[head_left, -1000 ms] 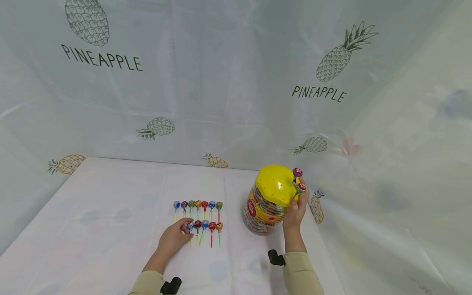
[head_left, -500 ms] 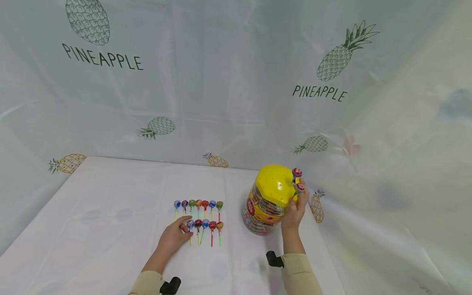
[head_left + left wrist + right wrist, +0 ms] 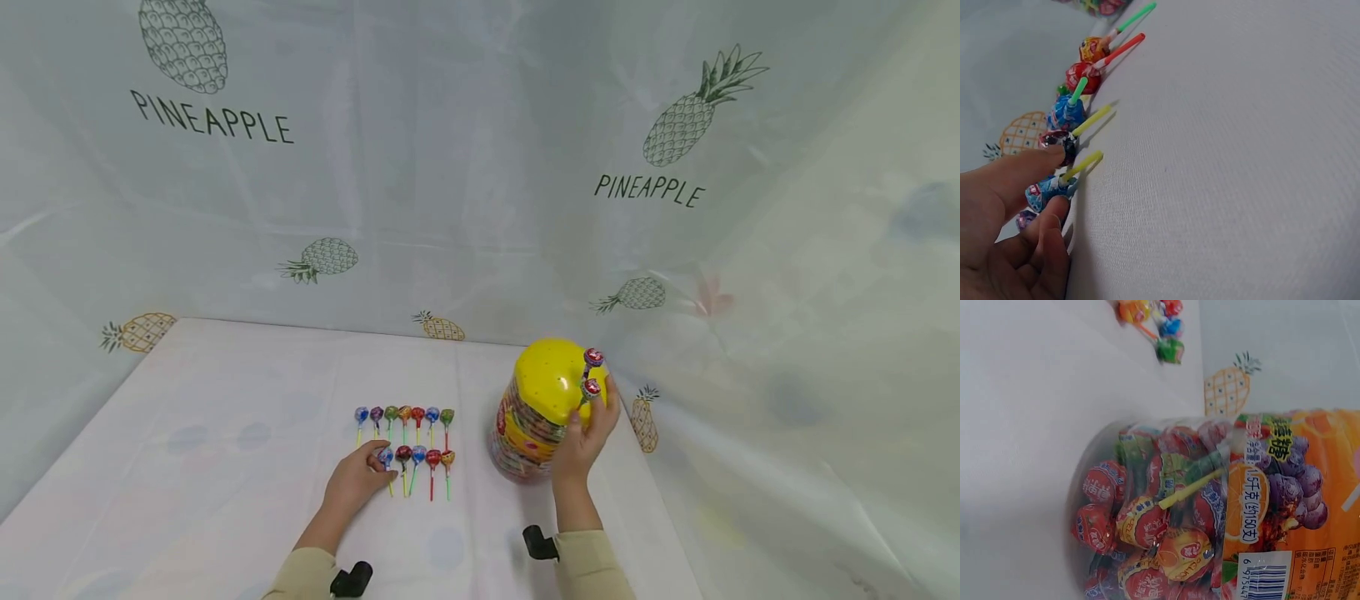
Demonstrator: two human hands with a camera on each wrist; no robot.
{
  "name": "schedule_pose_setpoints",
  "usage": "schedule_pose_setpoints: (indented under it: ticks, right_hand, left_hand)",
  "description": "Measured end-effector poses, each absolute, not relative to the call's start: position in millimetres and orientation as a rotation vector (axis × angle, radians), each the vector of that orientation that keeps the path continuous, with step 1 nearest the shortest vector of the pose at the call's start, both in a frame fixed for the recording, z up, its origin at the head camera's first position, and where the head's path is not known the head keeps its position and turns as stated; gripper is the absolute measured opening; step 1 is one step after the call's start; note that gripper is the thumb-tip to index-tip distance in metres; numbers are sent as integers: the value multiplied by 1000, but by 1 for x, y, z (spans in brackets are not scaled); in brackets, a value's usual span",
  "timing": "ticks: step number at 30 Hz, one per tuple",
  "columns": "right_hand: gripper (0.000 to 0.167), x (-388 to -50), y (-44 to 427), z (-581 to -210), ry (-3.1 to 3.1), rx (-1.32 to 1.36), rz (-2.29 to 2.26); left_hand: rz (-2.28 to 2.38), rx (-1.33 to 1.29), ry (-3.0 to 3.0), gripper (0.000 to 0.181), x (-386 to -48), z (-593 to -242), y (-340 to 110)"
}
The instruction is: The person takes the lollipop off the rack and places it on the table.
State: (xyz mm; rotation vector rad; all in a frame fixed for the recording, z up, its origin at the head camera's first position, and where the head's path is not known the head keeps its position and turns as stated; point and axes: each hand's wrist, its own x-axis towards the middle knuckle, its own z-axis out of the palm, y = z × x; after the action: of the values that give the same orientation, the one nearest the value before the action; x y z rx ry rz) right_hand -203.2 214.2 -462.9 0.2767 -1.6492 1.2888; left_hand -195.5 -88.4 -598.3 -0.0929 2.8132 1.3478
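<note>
My left hand (image 3: pixel 352 483) pinches a blue-wrapped lollipop (image 3: pixel 1040 192) with a yellow stick, at the left end of the nearer row. Its thumb (image 3: pixel 1029 164) lies close to the dark red lollipop (image 3: pixel 403 455) beside it. My right hand (image 3: pixel 579 446) grips the right side of a big clear candy jar (image 3: pixel 1147 506), around its yellow lid (image 3: pixel 547 375). Two lollipops (image 3: pixel 592 388) stick up at the lid's right, by the fingers; whether the lid or the hand holds them I cannot tell. The right wrist view shows wrapped lollipops inside the jar, but no hand.
Behind the nearer row lies a farther row of several lollipops (image 3: pixel 405 414), heads away from me. A white cloth covers the table (image 3: pixel 225 467). A pineapple-print curtain (image 3: pixel 465 167) hangs along the back and right.
My right hand has shifted left and nearer, turning the jar; its lid and the two upright lollipops moved left. The blue lollipop in my left hand has tilted slightly, its stick end going right.
</note>
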Motion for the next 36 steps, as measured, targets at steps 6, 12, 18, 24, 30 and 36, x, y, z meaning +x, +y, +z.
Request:
schedule_pose_setpoints:
  ticks: [6,12,18,24,30,36]
  right_hand:
    - [39,-199,201,-463,-1644,214,1185]
    - [37,-194,187,-461,-1644,147,1151]
    - [37,-189,173,-459,-1654,94,1128]
    - [40,-183,175,-459,-1719,78,1171]
    - [43,-185,195,-463,-1757,142,1174]
    - [39,-189,218,-448,-1751,325,1262]
  left_hand:
    - [1330,-116,2817,52,-194,-595,-89]
    - [1325,-123,2806,51,-193,-594,-90]
    - [1340,-123,2810,52,-193,-595,-92]
    - [1383,-126,2782,52,-193,-595,-93]
    - [1397,-120,2779,51,-192,-594,-95]
    - [1510,-101,2774,49,-192,-573,-91]
